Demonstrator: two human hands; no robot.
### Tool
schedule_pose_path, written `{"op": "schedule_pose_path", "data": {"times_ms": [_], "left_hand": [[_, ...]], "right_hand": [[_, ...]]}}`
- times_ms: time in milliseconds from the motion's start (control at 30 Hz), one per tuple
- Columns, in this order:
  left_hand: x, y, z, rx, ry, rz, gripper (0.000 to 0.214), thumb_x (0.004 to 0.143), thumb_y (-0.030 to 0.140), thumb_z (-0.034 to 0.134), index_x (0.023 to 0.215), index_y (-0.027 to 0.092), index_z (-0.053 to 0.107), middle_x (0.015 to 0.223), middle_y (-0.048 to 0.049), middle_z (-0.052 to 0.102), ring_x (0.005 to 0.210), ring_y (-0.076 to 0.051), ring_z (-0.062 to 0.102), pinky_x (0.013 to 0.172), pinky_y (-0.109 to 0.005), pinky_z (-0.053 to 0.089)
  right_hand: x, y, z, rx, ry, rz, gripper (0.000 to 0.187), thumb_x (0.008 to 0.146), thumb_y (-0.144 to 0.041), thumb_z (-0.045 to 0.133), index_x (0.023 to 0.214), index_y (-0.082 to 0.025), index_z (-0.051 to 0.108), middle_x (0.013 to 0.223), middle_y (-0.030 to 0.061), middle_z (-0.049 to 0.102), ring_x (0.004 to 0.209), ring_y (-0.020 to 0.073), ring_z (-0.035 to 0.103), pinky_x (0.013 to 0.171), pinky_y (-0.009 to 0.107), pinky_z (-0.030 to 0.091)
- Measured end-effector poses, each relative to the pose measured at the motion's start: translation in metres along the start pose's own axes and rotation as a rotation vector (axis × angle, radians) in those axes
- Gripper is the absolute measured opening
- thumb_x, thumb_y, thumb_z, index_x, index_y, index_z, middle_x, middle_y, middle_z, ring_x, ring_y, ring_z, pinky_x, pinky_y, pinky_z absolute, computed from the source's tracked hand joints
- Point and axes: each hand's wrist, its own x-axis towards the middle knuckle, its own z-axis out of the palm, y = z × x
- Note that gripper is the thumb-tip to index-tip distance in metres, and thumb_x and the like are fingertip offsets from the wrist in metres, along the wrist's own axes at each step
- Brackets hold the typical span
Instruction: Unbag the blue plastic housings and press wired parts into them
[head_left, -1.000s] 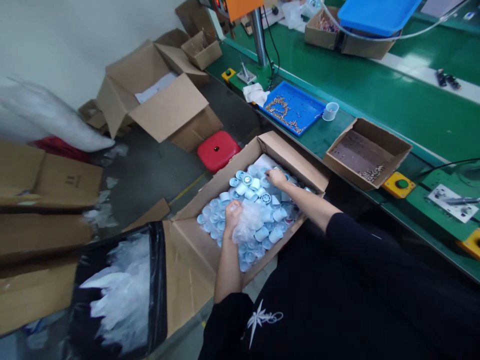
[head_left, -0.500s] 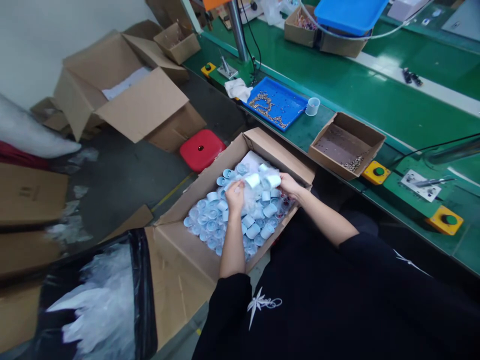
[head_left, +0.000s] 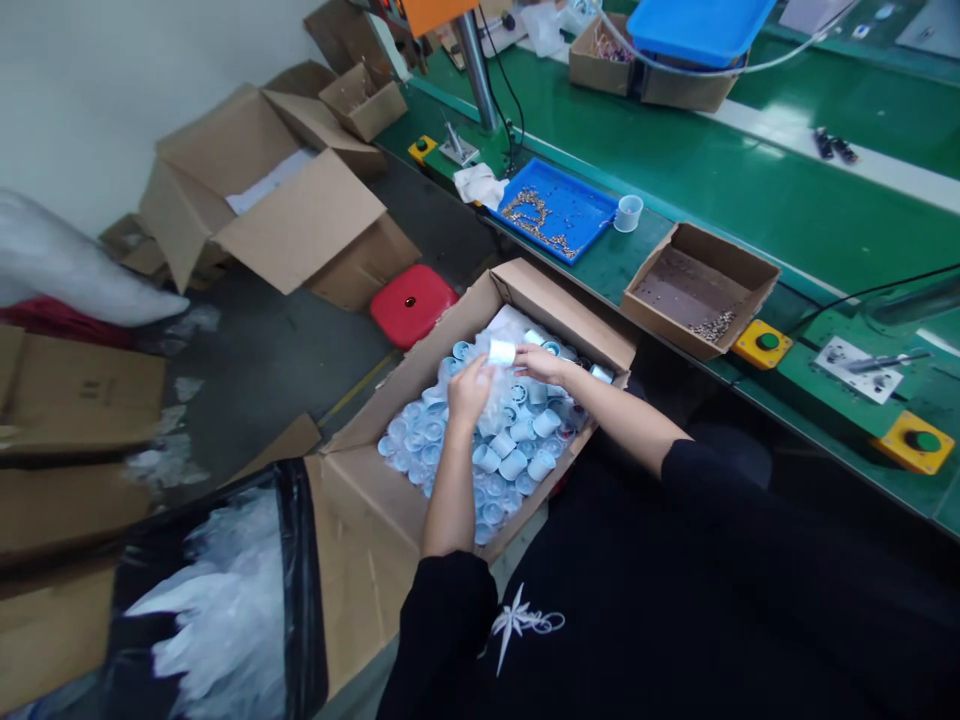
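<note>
My left hand (head_left: 470,390) is closed on a clear plastic bag (head_left: 495,400) over the open carton. At the top of this bag is a light-blue plastic cup (head_left: 501,352), lying on its side. My right hand (head_left: 538,364) reaches in from the right, its fingers closed at the cup's right end; the exact grip is small and partly hidden. Below both hands, the cardboard carton (head_left: 367,490) holds many similar light-blue cups (head_left: 513,465), some loose, others under clear plastic at the left.
A black-lined box (head_left: 304,580) of crumpled clear plastic stands at lower left. Behind the carton is a red stool (head_left: 414,305). On the green workbench are a blue tray (head_left: 581,205) of small metal parts, a clear cup (head_left: 628,213), a shallow cardboard box (head_left: 675,290) and yellow button boxes (head_left: 763,343).
My right hand has moved left from the carton's right side to the cup by my left hand. The cup it held before is out of its fingers. The view has shifted slightly.
</note>
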Motion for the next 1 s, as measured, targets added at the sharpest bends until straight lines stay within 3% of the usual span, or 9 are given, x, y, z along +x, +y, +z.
{"op": "schedule_pose_path", "data": {"times_ms": [133, 233, 300, 433, 533, 633, 733, 867, 1000], "left_hand": [[-0.001, -0.021, -0.048, 0.067, 0.410, -0.051, 0.021, 0.094, 0.036, 0.058, 0.094, 0.019, 0.070, 0.098, -0.0148, 0.073, 0.098, -0.032, 0.070, 0.099, -0.046, 0.053], [-0.003, -0.030, -0.072, 0.097, 0.411, -0.054, 0.011, 0.087, 0.032, 0.064, 0.081, 0.023, 0.063, 0.100, -0.0121, 0.068, 0.103, -0.030, 0.067, 0.103, -0.045, 0.052], [-0.012, -0.032, -0.073, 0.101, 0.358, -0.052, 0.016, 0.081, 0.027, 0.067, 0.070, 0.024, 0.056, 0.101, -0.0102, 0.069, 0.102, -0.028, 0.068, 0.103, -0.042, 0.053], [-0.044, -0.033, -0.038, -0.027, 0.206, -0.152, 0.010, 0.082, 0.029, 0.068, 0.080, 0.023, 0.060, 0.086, -0.0024, 0.068, 0.089, -0.022, 0.069, 0.089, -0.034, 0.058], [-0.055, -0.027, 0.003, -0.240, 0.128, -0.200, 0.032, 0.085, 0.036, 0.074, 0.113, 0.021, 0.068, 0.115, -0.0082, 0.074, 0.114, -0.026, 0.070, 0.099, -0.035, 0.058], [-0.040, -0.021, 0.039, -0.370, 0.143, -0.220, 0.040, 0.090, 0.039, 0.072, 0.124, 0.017, 0.072, 0.131, -0.0149, 0.074, 0.130, -0.030, 0.066, 0.109, -0.039, 0.055], [-0.015, -0.022, 0.050, -0.409, 0.208, -0.271, 0.030, 0.090, 0.038, 0.071, 0.105, 0.013, 0.079, 0.108, -0.0138, 0.080, 0.106, -0.028, 0.075, 0.099, -0.039, 0.060], [0.010, -0.036, 0.018, -0.375, 0.285, -0.220, 0.021, 0.090, 0.034, 0.069, 0.094, 0.014, 0.076, 0.090, -0.0060, 0.077, 0.089, -0.022, 0.073, 0.088, -0.032, 0.059], [0.015, -0.058, -0.033, -0.091, 0.304, -0.128, 0.014, 0.092, 0.031, 0.065, 0.088, 0.018, 0.068, 0.087, -0.0038, 0.068, 0.090, -0.021, 0.066, 0.095, -0.032, 0.053]], "right_hand": [[0.039, -0.011, 0.003, -0.246, -0.019, -0.060, 0.037, 0.098, -0.032, 0.067, 0.133, -0.020, 0.068, 0.139, 0.0104, 0.068, 0.122, 0.0232, 0.066, 0.108, 0.044, 0.056], [0.063, -0.016, 0.009, -0.403, -0.030, -0.085, 0.041, 0.101, -0.040, 0.070, 0.134, -0.017, 0.065, 0.147, 0.0126, 0.061, 0.134, 0.0292, 0.060, 0.114, 0.055, 0.052], [0.071, -0.015, 0.012, -0.460, -0.024, -0.082, 0.040, 0.102, -0.042, 0.070, 0.132, -0.017, 0.066, 0.142, 0.0122, 0.063, 0.131, 0.0285, 0.062, 0.112, 0.054, 0.054], [0.058, 0.000, 0.008, -0.447, 0.020, -0.106, 0.035, 0.103, -0.039, 0.067, 0.127, -0.014, 0.069, 0.130, 0.0115, 0.071, 0.121, 0.0250, 0.068, 0.111, 0.048, 0.054], [0.028, 0.017, 0.009, -0.364, 0.002, -0.158, 0.037, 0.102, -0.035, 0.062, 0.129, -0.012, 0.072, 0.120, 0.0097, 0.077, 0.107, 0.0217, 0.072, 0.103, 0.036, 0.055], [-0.001, 0.027, 0.014, -0.284, -0.055, -0.212, 0.040, 0.097, -0.030, 0.059, 0.131, -0.012, 0.074, 0.112, 0.0062, 0.080, 0.098, 0.0197, 0.073, 0.095, 0.031, 0.057], [-0.013, 0.023, 0.009, -0.239, -0.093, -0.268, 0.041, 0.092, -0.020, 0.057, 0.127, -0.015, 0.077, 0.107, 0.0029, 0.080, 0.102, 0.0211, 0.074, 0.100, 0.031, 0.056], [-0.007, 0.009, -0.023, -0.464, -0.106, -0.340, 0.059, 0.091, -0.013, 0.054, 0.150, -0.020, 0.062, 0.124, 0.0040, 0.078, 0.121, 0.0234, 0.070, 0.112, 0.033, 0.049], [-0.009, 0.003, -0.041, -1.104, -0.155, -0.199, 0.075, 0.096, -0.014, 0.051, 0.168, -0.007, 0.030, 0.146, 0.0226, 0.063, 0.133, 0.0323, 0.062, 0.118, 0.045, 0.045]]}}
